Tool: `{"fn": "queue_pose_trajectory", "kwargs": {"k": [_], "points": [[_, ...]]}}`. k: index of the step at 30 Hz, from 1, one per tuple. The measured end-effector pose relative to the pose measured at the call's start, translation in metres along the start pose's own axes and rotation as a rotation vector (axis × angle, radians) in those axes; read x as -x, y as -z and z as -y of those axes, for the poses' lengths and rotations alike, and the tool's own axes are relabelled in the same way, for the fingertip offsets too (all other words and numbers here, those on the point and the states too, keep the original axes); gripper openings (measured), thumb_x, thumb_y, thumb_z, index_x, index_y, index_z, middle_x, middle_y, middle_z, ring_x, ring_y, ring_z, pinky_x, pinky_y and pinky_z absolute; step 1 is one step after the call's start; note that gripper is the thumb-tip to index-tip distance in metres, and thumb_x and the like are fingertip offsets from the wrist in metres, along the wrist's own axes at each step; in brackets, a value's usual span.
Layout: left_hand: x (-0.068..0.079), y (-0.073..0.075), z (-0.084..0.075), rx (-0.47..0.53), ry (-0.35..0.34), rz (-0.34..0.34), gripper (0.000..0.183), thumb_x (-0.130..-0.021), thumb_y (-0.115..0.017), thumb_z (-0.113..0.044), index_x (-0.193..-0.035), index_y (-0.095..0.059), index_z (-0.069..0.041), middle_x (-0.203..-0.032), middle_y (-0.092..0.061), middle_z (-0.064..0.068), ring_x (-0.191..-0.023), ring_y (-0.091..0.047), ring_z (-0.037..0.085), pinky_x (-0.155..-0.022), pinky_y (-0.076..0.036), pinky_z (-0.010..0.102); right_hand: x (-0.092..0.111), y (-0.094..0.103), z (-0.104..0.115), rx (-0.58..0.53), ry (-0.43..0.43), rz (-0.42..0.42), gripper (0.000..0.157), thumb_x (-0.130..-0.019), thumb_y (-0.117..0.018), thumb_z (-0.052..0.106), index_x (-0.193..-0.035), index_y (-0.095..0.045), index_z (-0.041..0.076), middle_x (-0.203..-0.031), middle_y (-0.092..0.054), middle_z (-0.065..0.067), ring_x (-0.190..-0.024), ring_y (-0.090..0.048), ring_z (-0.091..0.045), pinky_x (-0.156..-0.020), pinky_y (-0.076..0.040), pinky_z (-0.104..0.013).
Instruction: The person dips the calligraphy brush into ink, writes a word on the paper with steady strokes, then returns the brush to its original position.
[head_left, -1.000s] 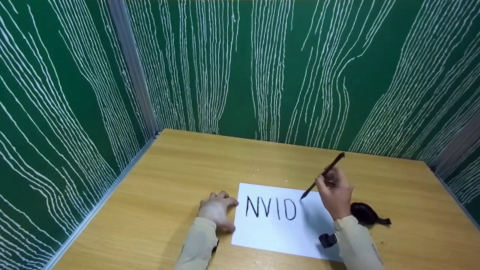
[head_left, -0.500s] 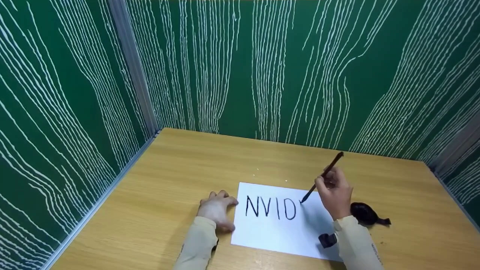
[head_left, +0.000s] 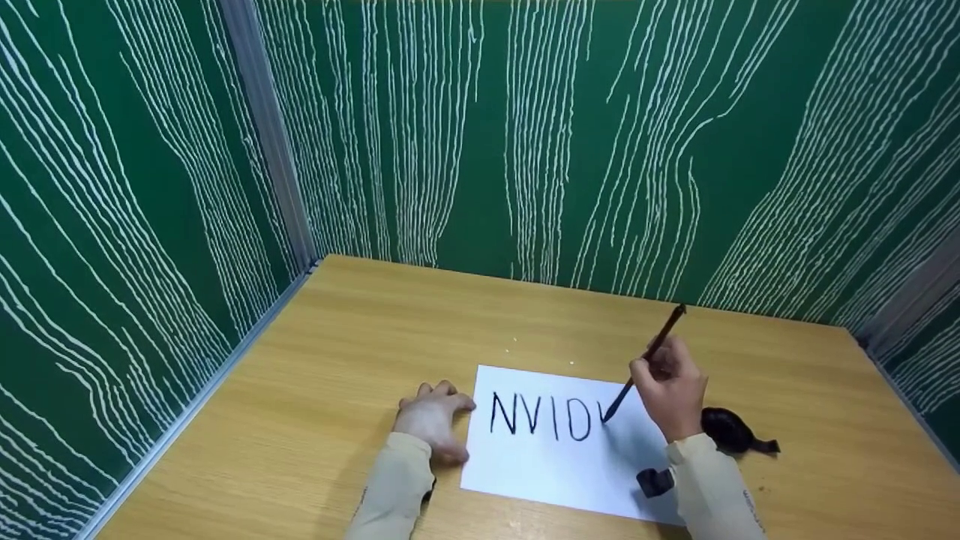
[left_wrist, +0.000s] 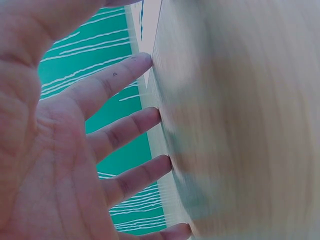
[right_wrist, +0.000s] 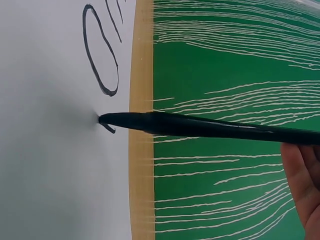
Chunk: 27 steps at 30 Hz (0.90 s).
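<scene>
A white sheet of paper (head_left: 540,472) lies on the wooden table, with the black letters N, V, I and D (head_left: 579,419) near its top edge. My right hand (head_left: 673,390) pinches a slim black paintbrush (head_left: 664,334) slantwise. In the right wrist view the brush's tapered tip (right_wrist: 120,120) touches the paper at the end of a short stroke, right of the D. My left hand (head_left: 433,421) rests at the sheet's left edge, fingers spread and thumb apart. In the left wrist view its fingertips (left_wrist: 142,61) press on the table, one at the paper's edge.
A round black object with a short tail (head_left: 727,430) lies right of my right wrist. Below that hand, a small black block (head_left: 655,482) shows beside the sleeve. Green walls (head_left: 480,135) with white wavy lines enclose the table (head_left: 390,322) behind and at the sides.
The brush tip has moved down the paper from near the top of the D, leaving a short dark stroke. The right hand has shifted only slightly; the left hand stays put.
</scene>
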<state>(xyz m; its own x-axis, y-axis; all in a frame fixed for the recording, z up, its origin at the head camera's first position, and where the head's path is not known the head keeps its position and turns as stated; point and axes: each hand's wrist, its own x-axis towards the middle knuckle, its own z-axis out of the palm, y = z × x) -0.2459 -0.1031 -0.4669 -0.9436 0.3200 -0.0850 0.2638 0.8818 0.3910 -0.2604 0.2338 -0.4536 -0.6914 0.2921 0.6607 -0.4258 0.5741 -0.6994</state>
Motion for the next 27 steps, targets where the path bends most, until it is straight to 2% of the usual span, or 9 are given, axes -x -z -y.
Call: {"fn": "queue_pose_trajectory", "kwargs": {"k": [9,14,21,27], "points": [[-0.001,0.0004,0.0014,0.001,-0.009,0.007,0.077,-0.062,-0.093,-0.026,-0.135,-0.07,-0.021,-0.141,-0.06,0.01,-0.124,-0.052,0.034,-0.093,-0.046,0.059,0.0,0.0028,0.0007,-0.03,0.021,-0.007,0.014,-0.084,-0.064,-0.013,-0.095,-0.064,-0.005,-0.073,-0.062,0.013,-0.063,-0.056,0.001,-0.064,-0.048,-0.008],[-0.0007,-0.0012,0.0015,0.002,-0.013,0.0,0.075,-0.061,-0.09,-0.025,-0.133,-0.071,-0.02,-0.139,-0.061,0.009,-0.121,-0.052,0.034,-0.091,-0.045,0.059,0.0015,0.0037,0.0,-0.042,0.034,-0.005,0.013,-0.081,-0.063,-0.014,-0.09,-0.064,-0.005,-0.07,-0.061,0.015,-0.06,-0.054,0.0,-0.059,-0.046,-0.01],[-0.0016,-0.0026,0.0025,0.003,-0.006,0.004,0.077,-0.06,-0.09,-0.025,-0.135,-0.07,-0.021,-0.138,-0.06,0.009,-0.121,-0.051,0.033,-0.091,-0.045,0.058,0.0025,0.0047,0.0019,-0.053,0.015,0.006,0.013,-0.081,-0.065,-0.013,-0.09,-0.065,-0.003,-0.071,-0.06,0.017,-0.06,-0.054,-0.001,-0.059,-0.046,-0.012],[-0.0017,-0.003,0.0037,0.008,-0.002,-0.002,0.078,-0.06,-0.09,-0.027,-0.135,-0.07,-0.021,-0.139,-0.06,0.009,-0.122,-0.051,0.033,-0.091,-0.045,0.056,-0.0033,0.0084,0.0006,-0.086,0.03,-0.108,0.012,-0.083,-0.062,-0.012,-0.094,-0.064,-0.008,-0.073,-0.06,0.017,-0.062,-0.053,0.001,-0.061,-0.045,-0.01]]}}
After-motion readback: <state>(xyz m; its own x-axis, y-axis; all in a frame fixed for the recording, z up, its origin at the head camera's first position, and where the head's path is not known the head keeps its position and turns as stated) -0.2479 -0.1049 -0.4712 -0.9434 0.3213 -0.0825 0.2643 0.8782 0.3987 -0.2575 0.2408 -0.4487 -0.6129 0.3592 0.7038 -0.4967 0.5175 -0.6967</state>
